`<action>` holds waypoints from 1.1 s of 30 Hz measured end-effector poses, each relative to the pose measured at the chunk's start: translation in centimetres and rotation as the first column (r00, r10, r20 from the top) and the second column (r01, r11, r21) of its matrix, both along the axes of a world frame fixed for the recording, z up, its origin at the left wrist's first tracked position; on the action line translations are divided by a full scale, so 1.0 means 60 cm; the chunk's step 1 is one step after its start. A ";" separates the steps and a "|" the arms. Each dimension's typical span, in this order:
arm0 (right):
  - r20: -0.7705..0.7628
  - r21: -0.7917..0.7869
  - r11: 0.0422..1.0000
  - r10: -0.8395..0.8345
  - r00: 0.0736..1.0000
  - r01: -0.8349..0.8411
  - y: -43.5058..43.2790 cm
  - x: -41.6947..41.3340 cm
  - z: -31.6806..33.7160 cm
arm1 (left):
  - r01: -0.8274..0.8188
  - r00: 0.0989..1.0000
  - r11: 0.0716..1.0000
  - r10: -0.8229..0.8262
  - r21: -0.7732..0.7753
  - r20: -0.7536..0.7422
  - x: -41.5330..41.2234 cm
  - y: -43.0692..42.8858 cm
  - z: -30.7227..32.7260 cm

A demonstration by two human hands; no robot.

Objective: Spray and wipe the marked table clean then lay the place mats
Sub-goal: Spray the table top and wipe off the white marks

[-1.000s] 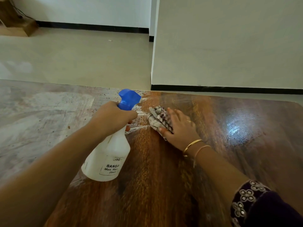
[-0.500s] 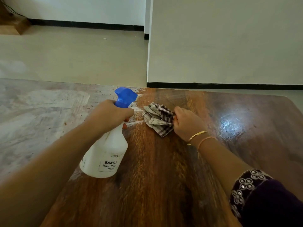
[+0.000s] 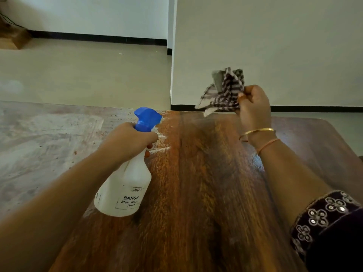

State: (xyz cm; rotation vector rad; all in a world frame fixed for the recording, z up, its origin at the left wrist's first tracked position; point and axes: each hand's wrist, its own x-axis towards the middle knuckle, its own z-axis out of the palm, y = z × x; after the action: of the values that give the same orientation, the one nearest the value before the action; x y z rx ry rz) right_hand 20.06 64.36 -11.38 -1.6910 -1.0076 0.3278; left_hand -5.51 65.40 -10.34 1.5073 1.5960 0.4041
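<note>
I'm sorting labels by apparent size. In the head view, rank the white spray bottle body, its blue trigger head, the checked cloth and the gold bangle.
1. white plastic spray bottle body
2. crumpled dark-and-white checked cloth
3. blue plastic trigger head, partly hidden by the left hand
4. thin gold bangle

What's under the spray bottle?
The table: brown wood, with white smears on the left side. The bottle covers the spot right below it, so whether it touches the table cannot be seen.
</note>
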 end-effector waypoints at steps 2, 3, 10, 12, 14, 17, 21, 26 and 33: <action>0.223 -0.053 0.996 0.075 0.972 -0.065 -0.032 -0.006 -0.011 | 0.000 1.000 1.000 0.000 0.001 0.004 0.001 -0.002 0.001; 0.327 -0.143 0.982 0.161 0.931 -0.120 -0.046 -0.004 -0.027 | 0.001 1.000 1.000 -0.001 0.002 0.000 0.002 -0.003 0.001; 0.478 -0.626 0.780 0.390 0.787 -0.006 -0.082 -0.008 -0.117 | 0.044 0.999 0.999 -0.044 -0.013 -0.017 0.008 -0.011 -0.014; 0.475 -0.608 0.794 0.334 0.814 0.029 -0.065 -0.022 -0.124 | 0.040 0.999 0.999 -0.040 -0.013 -0.024 0.007 -0.009 -0.021; 0.325 -0.728 0.685 0.373 0.869 -0.022 -0.046 -0.037 -0.138 | 0.040 0.999 0.999 -0.040 -0.019 -0.026 0.009 -0.006 -0.025; 0.331 -0.833 0.554 0.514 0.791 -0.011 -0.033 -0.035 -0.180 | 0.056 0.997 0.998 -0.057 -0.018 -0.044 0.011 0.000 -0.028; 0.366 -0.817 0.572 0.411 0.835 0.076 -0.001 0.017 -0.188 | 0.069 0.996 0.997 -0.070 -0.021 -0.051 0.000 0.018 -0.032; 0.348 -0.856 0.497 0.354 0.868 0.140 0.051 0.006 -0.188 | 0.044 0.997 0.999 -0.045 -0.024 -0.060 -0.033 0.035 -0.031; 0.464 -0.770 0.620 0.706 0.535 -0.149 0.098 -0.198 -0.190 | -0.006 1.000 0.999 0.005 -0.035 -0.023 -0.061 0.041 -0.029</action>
State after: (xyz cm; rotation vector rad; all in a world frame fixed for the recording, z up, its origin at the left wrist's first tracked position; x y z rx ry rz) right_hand 8.17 70.22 -22.77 -2.2349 -2.2269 0.3659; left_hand -9.15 67.86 -12.10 1.4860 1.6179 0.3608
